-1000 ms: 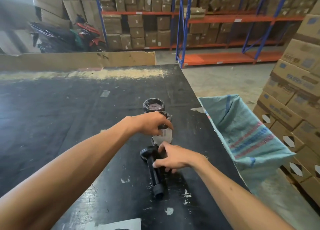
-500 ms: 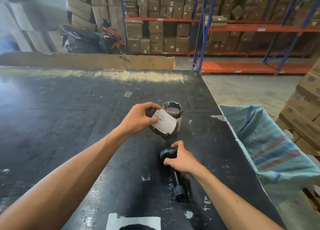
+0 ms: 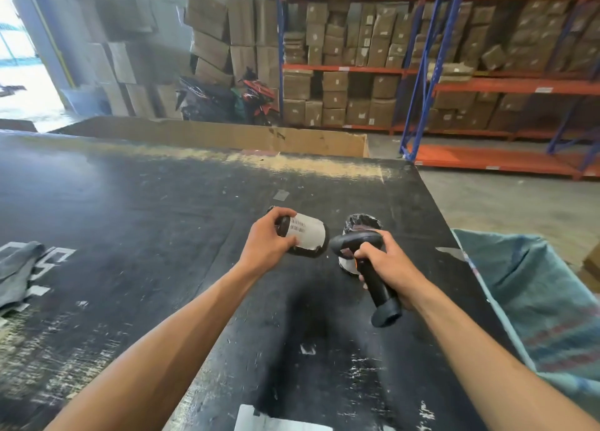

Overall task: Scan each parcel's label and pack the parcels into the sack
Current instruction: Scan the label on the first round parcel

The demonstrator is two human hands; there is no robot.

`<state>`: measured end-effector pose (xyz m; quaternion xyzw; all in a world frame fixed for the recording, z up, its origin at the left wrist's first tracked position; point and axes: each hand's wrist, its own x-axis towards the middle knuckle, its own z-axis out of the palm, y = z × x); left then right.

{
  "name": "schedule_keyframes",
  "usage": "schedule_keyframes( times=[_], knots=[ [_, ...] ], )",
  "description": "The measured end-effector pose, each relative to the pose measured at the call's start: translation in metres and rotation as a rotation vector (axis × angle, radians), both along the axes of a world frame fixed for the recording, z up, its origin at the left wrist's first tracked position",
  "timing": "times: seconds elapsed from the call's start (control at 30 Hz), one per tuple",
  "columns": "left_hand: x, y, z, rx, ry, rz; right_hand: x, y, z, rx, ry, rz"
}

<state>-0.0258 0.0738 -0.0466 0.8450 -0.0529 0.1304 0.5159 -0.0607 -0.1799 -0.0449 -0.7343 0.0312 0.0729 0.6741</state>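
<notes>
— My left hand's fingers (image 3: 285, 240) were curled round the black-wrapped parcel (image 3: 305, 235), lifted just above the black table (image 3: 162, 235), label (image 3: 306, 232) toward the scanner (image 3: 363, 261).

— And your right hand (image 3: 386, 268)?

— Wrapped tight round the scanner's handle. The label curved; I judged the read might miss.

— The sack (image 3: 535, 300)?

— Open, right of the table.

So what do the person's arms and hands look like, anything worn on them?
Both forearms are bare right down to the bottom edge of the picture; no sleeves show. The left hand and right hand wear no gloves, and no watch, bracelet or ring is visible on either. No markings can be made out.
</notes>
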Motion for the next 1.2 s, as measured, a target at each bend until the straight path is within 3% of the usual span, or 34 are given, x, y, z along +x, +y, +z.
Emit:
schedule_keyframes(
  times=[0.1, 0.27, 1.2],
  knots=[
    [-0.002, -0.002, 0.001, 0.013, -0.01, -0.013, 0.004, 0.002, 0.014, 0.094, -0.006, 0.032],
    [-0.005, -0.011, 0.003, 0.048, 0.037, -0.077, 0.002, 0.008, 0.028, 0.059, -0.066, 0.014],
    [-0.015, -0.043, 0.007, 0.123, -0.13, -0.017, -0.022, 0.009, 0.031, -0.037, -0.286, -0.071]
  ],
)
